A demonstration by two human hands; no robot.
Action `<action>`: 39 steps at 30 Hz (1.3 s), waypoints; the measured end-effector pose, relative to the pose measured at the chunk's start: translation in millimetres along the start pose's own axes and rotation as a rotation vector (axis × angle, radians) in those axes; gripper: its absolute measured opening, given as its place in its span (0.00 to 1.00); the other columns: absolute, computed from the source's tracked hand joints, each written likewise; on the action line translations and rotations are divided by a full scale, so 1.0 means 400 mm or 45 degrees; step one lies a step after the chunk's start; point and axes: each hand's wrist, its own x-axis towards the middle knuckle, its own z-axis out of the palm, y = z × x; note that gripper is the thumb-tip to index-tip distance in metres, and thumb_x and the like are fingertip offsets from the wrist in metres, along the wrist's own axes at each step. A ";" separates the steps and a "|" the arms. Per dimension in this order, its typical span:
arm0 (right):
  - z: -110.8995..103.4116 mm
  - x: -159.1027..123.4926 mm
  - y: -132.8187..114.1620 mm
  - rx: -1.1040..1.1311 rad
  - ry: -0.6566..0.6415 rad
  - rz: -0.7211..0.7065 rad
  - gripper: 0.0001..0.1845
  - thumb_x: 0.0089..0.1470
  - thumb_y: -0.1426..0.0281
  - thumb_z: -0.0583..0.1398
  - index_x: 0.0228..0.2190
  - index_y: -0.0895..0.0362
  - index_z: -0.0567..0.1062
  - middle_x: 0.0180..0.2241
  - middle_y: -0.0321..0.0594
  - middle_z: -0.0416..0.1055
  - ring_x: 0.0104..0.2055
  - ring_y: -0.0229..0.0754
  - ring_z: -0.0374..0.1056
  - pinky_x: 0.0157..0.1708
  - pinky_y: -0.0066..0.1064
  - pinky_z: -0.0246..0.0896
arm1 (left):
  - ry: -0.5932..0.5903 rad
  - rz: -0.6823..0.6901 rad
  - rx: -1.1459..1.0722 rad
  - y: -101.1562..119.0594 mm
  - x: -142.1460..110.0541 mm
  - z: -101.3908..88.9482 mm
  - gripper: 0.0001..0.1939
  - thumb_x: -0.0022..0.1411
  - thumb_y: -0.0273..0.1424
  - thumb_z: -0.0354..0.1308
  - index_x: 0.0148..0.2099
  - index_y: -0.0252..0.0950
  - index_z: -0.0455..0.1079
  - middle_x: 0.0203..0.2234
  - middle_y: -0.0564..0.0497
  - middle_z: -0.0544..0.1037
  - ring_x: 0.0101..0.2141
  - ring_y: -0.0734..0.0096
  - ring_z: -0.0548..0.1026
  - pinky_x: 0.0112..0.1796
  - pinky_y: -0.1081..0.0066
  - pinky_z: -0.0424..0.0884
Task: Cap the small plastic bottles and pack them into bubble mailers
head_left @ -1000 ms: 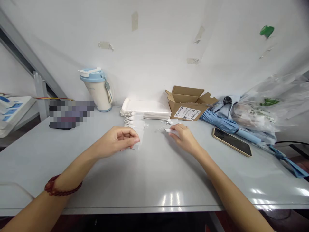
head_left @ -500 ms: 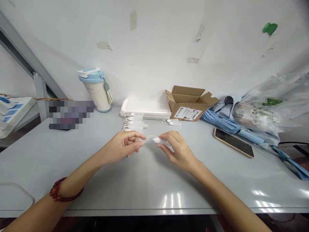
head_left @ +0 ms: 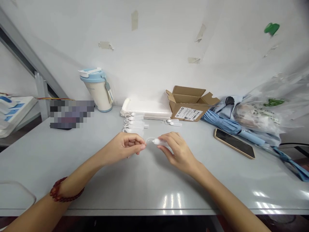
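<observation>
My right hand (head_left: 178,150) grips a small white needle-tip squeeze bottle (head_left: 156,141), tilted nearly level above the table, its thin metal needle pointing left. Most of the bottle's body is hidden behind my fingers. A thin whitish strap (head_left: 151,138) arches from the bottle's neck over to my left hand (head_left: 124,145). That hand is closed, thumb and index finger pinching the strap's far end; the cap there is too small and covered to make out. Beyond my hands lie several similar bottles (head_left: 135,124) in a row, with two more bottles (head_left: 174,122) farther right.
Behind the bottles are a stack of white packets (head_left: 149,108) and an opened cardboard box (head_left: 188,109). A tumbler (head_left: 98,91) stands at the back left. To the right lie a phone (head_left: 234,143), a folded blue umbrella (head_left: 224,120) and a plastic bag (head_left: 260,116).
My left thumb and index finger have closed together at the strap's end, which they held more loosely before. The right hand keeps its grip on the bottle, almost still.
</observation>
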 end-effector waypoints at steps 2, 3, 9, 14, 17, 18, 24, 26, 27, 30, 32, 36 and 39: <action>0.000 0.000 0.000 -0.001 0.005 -0.004 0.07 0.58 0.75 0.56 0.40 0.59 0.66 0.34 0.45 0.73 0.35 0.43 0.66 0.34 0.34 0.58 | 0.012 -0.001 0.015 0.002 -0.001 0.000 0.12 0.60 0.39 0.57 0.37 0.36 0.73 0.21 0.55 0.71 0.21 0.79 0.64 0.22 0.78 0.61; -0.001 0.000 -0.002 0.001 0.009 -0.010 0.07 0.58 0.75 0.56 0.40 0.59 0.66 0.34 0.45 0.73 0.35 0.43 0.66 0.34 0.34 0.59 | 0.017 0.001 0.017 0.003 -0.001 0.001 0.12 0.60 0.39 0.56 0.37 0.36 0.73 0.21 0.55 0.71 0.20 0.79 0.63 0.22 0.78 0.60; 0.000 0.000 -0.019 0.026 0.026 -0.058 0.08 0.58 0.75 0.56 0.41 0.59 0.65 0.34 0.45 0.73 0.34 0.42 0.65 0.33 0.34 0.61 | 0.001 0.049 -0.054 0.002 0.005 0.005 0.12 0.63 0.38 0.53 0.36 0.35 0.72 0.21 0.56 0.69 0.19 0.82 0.61 0.22 0.78 0.59; 0.001 -0.001 -0.026 0.066 0.026 -0.046 0.09 0.58 0.76 0.55 0.42 0.60 0.65 0.35 0.46 0.72 0.36 0.42 0.65 0.35 0.34 0.64 | -0.051 0.066 -0.103 0.001 0.006 0.008 0.12 0.63 0.37 0.53 0.34 0.35 0.71 0.21 0.57 0.69 0.18 0.82 0.61 0.21 0.78 0.59; 0.001 -0.001 -0.026 0.079 0.032 -0.034 0.10 0.58 0.76 0.55 0.43 0.60 0.65 0.35 0.47 0.71 0.37 0.43 0.66 0.36 0.34 0.65 | -0.076 0.075 -0.138 0.001 0.005 0.008 0.12 0.64 0.37 0.52 0.34 0.35 0.71 0.21 0.57 0.69 0.18 0.82 0.61 0.21 0.78 0.58; 0.001 -0.001 -0.026 0.079 0.033 -0.036 0.10 0.58 0.76 0.55 0.43 0.60 0.65 0.35 0.47 0.71 0.37 0.43 0.66 0.36 0.34 0.66 | -0.082 0.079 -0.151 0.001 0.005 0.008 0.12 0.64 0.37 0.53 0.34 0.35 0.70 0.21 0.57 0.69 0.18 0.82 0.61 0.21 0.77 0.58; 0.000 -0.001 -0.027 0.069 0.039 -0.047 0.10 0.58 0.76 0.55 0.43 0.59 0.65 0.35 0.46 0.72 0.37 0.43 0.67 0.36 0.35 0.66 | -0.091 0.077 -0.206 0.004 0.009 0.009 0.12 0.63 0.37 0.53 0.33 0.34 0.70 0.20 0.57 0.68 0.18 0.82 0.61 0.22 0.77 0.57; 0.002 -0.002 -0.026 0.063 0.042 -0.047 0.10 0.58 0.76 0.55 0.43 0.59 0.65 0.35 0.47 0.72 0.37 0.43 0.67 0.36 0.35 0.67 | -0.092 0.082 -0.214 0.005 0.009 0.010 0.12 0.63 0.37 0.53 0.33 0.34 0.69 0.20 0.57 0.68 0.18 0.82 0.61 0.22 0.76 0.57; 0.003 -0.002 -0.026 0.062 0.043 -0.047 0.10 0.58 0.76 0.55 0.43 0.59 0.65 0.35 0.47 0.72 0.37 0.43 0.67 0.36 0.35 0.67 | -0.089 0.082 -0.213 0.005 0.009 0.010 0.12 0.63 0.37 0.53 0.32 0.34 0.69 0.20 0.57 0.68 0.18 0.82 0.60 0.22 0.76 0.56; 0.005 -0.004 -0.024 0.065 0.044 -0.045 0.10 0.58 0.76 0.55 0.43 0.59 0.65 0.36 0.47 0.72 0.37 0.43 0.67 0.36 0.35 0.67 | -0.083 0.076 -0.198 0.006 0.007 0.010 0.13 0.63 0.37 0.53 0.32 0.34 0.69 0.20 0.57 0.68 0.18 0.81 0.60 0.22 0.76 0.56; 0.006 -0.005 -0.023 0.069 0.047 -0.044 0.10 0.59 0.76 0.54 0.44 0.59 0.65 0.36 0.47 0.71 0.38 0.43 0.67 0.36 0.35 0.67 | -0.080 0.075 -0.189 0.007 0.006 0.010 0.12 0.63 0.37 0.52 0.32 0.34 0.69 0.20 0.57 0.68 0.18 0.81 0.60 0.22 0.76 0.56; 0.006 -0.005 -0.025 0.072 0.036 -0.037 0.10 0.58 0.76 0.54 0.44 0.59 0.65 0.36 0.47 0.72 0.37 0.43 0.67 0.36 0.35 0.67 | -0.080 0.064 -0.174 0.009 0.006 0.010 0.12 0.63 0.37 0.52 0.33 0.34 0.69 0.20 0.57 0.68 0.18 0.80 0.60 0.22 0.76 0.57; 0.006 -0.004 -0.026 0.063 0.031 -0.042 0.10 0.59 0.75 0.54 0.44 0.59 0.65 0.36 0.47 0.72 0.37 0.43 0.67 0.36 0.35 0.67 | -0.087 0.061 -0.168 0.010 0.007 0.010 0.13 0.63 0.38 0.52 0.32 0.34 0.69 0.20 0.56 0.68 0.18 0.80 0.60 0.21 0.76 0.57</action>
